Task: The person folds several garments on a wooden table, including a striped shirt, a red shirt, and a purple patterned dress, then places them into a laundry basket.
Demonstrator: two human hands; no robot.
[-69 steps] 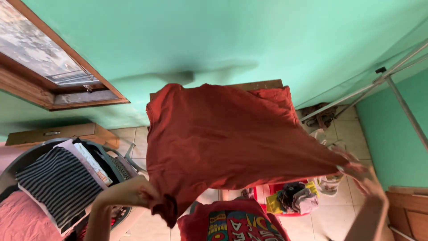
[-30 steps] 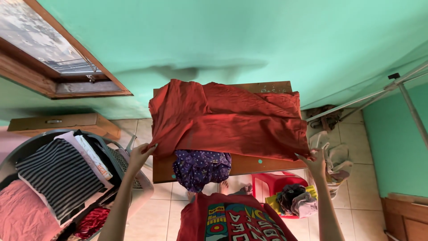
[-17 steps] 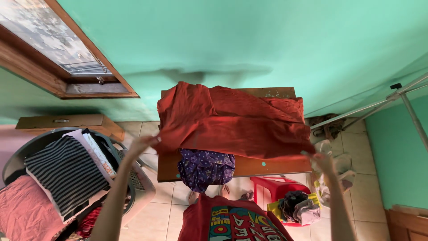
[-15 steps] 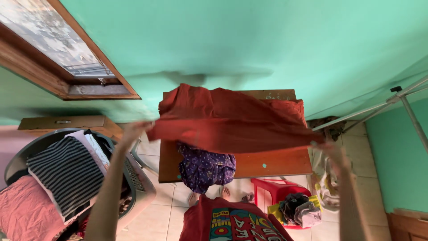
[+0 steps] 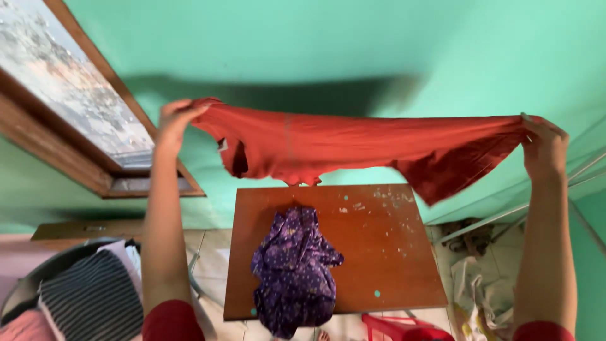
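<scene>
I hold a rust-red shirt [image 5: 353,148] stretched out high in the air between both hands. My left hand [image 5: 173,120] grips one end of it at the upper left. My right hand [image 5: 543,148] grips the other end at the right. The cloth sags in the middle above a brown wooden table [image 5: 379,252]. A crumpled purple patterned garment [image 5: 293,268] lies on the table's near left part and hangs over its front edge.
A wood-framed window [image 5: 69,113] is set in the green wall at left. A basket of clothes with a striped black-and-white piece [image 5: 95,303] stands at lower left. A red plastic bin [image 5: 404,328] and a metal rack [image 5: 505,218] are at lower right.
I have lifted the red shirt off the table and raised it high, spread wide between my hands. The purple garment under it now lies uncovered on the table.
</scene>
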